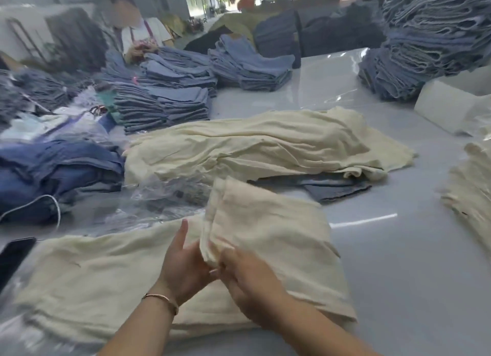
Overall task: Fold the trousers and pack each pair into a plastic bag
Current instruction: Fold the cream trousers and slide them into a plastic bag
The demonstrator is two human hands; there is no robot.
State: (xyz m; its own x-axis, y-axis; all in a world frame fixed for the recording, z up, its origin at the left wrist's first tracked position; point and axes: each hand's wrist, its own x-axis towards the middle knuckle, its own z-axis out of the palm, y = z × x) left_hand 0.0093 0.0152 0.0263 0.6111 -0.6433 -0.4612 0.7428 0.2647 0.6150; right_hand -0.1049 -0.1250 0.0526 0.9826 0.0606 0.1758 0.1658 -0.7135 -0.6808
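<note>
A cream pair of trousers [111, 281] lies flat on the white table [398, 249] in front of me, its right part folded up and over [268, 222]. My left hand [183, 268] holds the lifted folded edge from the left, thumb pointing up. My right hand [247, 276] grips the same edge from the right, fingers curled round the cloth. Crumpled clear plastic bags [164, 196] lie just beyond the trousers. A loose heap of cream trousers [265, 143] lies further back.
Stacks of folded blue jeans [164, 105] fill the left and back. A tall denim pile [425, 36] stands at the back right. More cream garments [473, 185] lie at the right edge. A dark phone [13, 257] lies at the left. A person sits at the far left.
</note>
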